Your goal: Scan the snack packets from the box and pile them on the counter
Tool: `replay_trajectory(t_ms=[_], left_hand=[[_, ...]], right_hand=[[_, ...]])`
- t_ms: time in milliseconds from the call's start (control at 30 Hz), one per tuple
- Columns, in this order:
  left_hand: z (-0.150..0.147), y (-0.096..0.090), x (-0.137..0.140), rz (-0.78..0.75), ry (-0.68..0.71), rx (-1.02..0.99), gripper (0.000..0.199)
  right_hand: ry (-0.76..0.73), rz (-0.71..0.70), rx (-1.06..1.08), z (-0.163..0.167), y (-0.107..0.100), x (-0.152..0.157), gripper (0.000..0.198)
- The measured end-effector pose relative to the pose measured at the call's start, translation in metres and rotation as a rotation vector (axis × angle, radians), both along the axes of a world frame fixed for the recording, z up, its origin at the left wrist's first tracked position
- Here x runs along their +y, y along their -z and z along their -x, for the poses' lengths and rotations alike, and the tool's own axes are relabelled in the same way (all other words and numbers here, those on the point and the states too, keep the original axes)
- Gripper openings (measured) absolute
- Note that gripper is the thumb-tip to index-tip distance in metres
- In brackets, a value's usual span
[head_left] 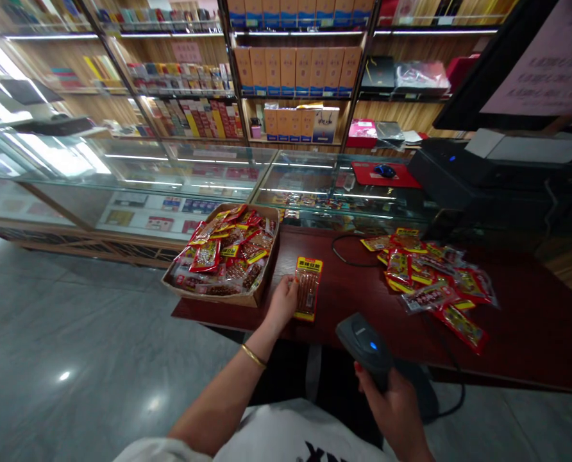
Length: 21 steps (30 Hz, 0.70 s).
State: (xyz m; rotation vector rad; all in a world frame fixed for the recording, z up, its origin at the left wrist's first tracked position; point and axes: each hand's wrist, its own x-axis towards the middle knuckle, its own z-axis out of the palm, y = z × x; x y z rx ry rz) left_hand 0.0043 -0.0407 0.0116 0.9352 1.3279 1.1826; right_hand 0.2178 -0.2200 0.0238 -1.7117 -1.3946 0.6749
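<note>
My left hand [283, 300] pinches the left edge of a snack packet [308, 289], red and yellow with a clear window showing brown strips. The packet is over the front part of the dark red table. My right hand [394, 404] is wrapped round the handle of a dark grey barcode scanner [365, 343], which has a blue light on top. Its head points toward the packet, with a gap between them. Left of my left hand stands a cardboard box [261, 292] full of similar packets. A loose pile of packets [425, 276] lies on the right of the table.
The dark red table [344, 289] meets a glass display counter [310, 186] at the back. On the glass is a mouse [385, 171] on a red mat. A black printer [497, 179] and a monitor [521, 70] stand at the right. A black cable [336, 250] curls behind the packet.
</note>
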Motion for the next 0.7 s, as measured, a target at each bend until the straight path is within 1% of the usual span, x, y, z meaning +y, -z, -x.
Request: replay_trajectory(t_ms=[67,133,200,267,333,500,567,700], left_hand=[[0.003,0.004,0.007,0.001,0.114,0.072,0.01],[0.007,0.007,0.014,-0.043,0.232,0.153,0.011],[0.01,0.008,0.02,-0.109,0.292,0.203,0.012],[0.013,0.01,0.024,-0.134,0.313,0.177,0.013],[0.014,0.012,0.026,-0.115,0.322,0.113,0.017],[0.017,0.016,0.025,-0.099,0.334,0.021,0.022],[0.018,0.016,0.025,-0.116,0.335,0.045,0.022],[0.019,0.017,0.026,-0.191,0.314,0.158,0.015]], right_hand=[[-0.088,0.017,-0.016,-0.003,0.001,0.002,0.044],[-0.166,0.049,-0.038,-0.005,-0.002,0.005,0.039],[-0.191,0.074,-0.06,-0.004,-0.007,0.007,0.036],[-0.191,0.07,-0.072,-0.002,-0.012,0.008,0.034],[-0.202,0.053,-0.076,-0.001,-0.016,0.008,0.033],[-0.239,0.057,-0.067,-0.003,-0.014,0.005,0.036],[-0.244,0.076,-0.063,-0.004,-0.012,0.004,0.038],[-0.253,0.112,-0.056,-0.004,-0.013,0.004,0.04]])
